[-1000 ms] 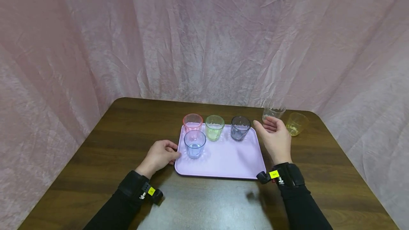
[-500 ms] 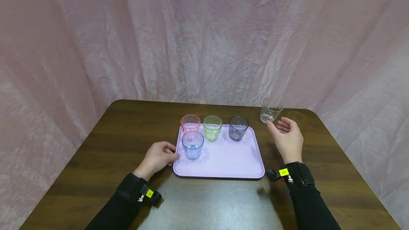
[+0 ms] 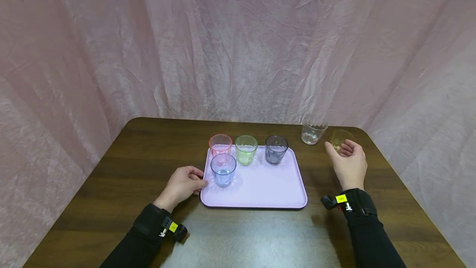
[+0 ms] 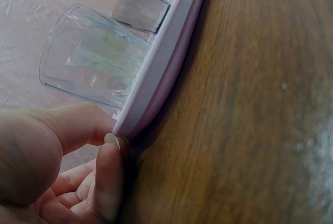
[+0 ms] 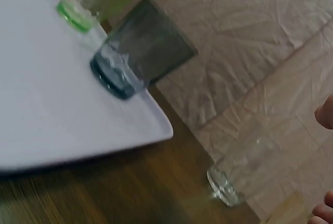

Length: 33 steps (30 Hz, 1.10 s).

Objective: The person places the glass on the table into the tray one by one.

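My left hand [image 3: 183, 185] pinches the left rim of a lilac tray [image 3: 265, 189] between thumb and finger; in the left wrist view the fingertips [image 4: 110, 153] meet at the tray's rim. On the tray stand a red glass [image 3: 220, 144], a green glass [image 3: 246, 150], a dark grey glass [image 3: 276, 149] and a blue glass [image 3: 223, 169]. My right hand [image 3: 350, 166] is just in front of a yellow glass [image 3: 339, 137] on the table, thumb and fingers spread apart. Whether it touches that glass I cannot tell; the hand partly hides it.
A clear glass [image 3: 313, 131] stands on the table behind and left of my right hand, near the back edge. The brown wooden table [image 3: 141, 152] has rounded back corners. Behind it hangs a pink curtain [image 3: 238, 53].
My right hand has moved right, away from the tray and past the clear glass, to the yellow glass. The left hand stays at the tray's rim.
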Motion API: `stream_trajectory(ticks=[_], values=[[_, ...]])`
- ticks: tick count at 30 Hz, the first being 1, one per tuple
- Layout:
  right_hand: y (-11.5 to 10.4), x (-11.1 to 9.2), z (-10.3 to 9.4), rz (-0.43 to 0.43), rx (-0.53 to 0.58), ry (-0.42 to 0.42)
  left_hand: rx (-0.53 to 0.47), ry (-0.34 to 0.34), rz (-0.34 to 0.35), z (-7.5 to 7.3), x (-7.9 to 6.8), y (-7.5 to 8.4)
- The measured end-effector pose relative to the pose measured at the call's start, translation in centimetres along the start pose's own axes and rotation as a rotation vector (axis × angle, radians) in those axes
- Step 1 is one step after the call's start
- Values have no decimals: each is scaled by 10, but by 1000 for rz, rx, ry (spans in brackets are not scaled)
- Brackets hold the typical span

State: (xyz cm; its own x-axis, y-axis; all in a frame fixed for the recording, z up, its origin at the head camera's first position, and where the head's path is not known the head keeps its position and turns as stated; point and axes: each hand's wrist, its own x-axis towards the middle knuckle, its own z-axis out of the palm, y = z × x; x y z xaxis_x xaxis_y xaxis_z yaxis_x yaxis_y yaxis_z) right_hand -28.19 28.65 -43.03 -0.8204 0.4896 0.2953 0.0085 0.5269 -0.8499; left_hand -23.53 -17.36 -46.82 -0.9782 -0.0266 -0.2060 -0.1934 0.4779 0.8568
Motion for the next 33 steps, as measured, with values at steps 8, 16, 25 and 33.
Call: stream_trajectory(ticks=[8, 16, 25, 33], values=[[23, 11, -3, 59, -37, 6, -9, 1, 7, 0, 0, 2], [40, 19, -2, 88, -70, -19, -25, 7, 4, 1, 0, 0], [50, 31, -1, 104, -115, -46, -16, 3, 2, 0, -1, 1], [52, 41, 4, 123, -129, -62, -17, 4, 5, 1, 0, -2]])
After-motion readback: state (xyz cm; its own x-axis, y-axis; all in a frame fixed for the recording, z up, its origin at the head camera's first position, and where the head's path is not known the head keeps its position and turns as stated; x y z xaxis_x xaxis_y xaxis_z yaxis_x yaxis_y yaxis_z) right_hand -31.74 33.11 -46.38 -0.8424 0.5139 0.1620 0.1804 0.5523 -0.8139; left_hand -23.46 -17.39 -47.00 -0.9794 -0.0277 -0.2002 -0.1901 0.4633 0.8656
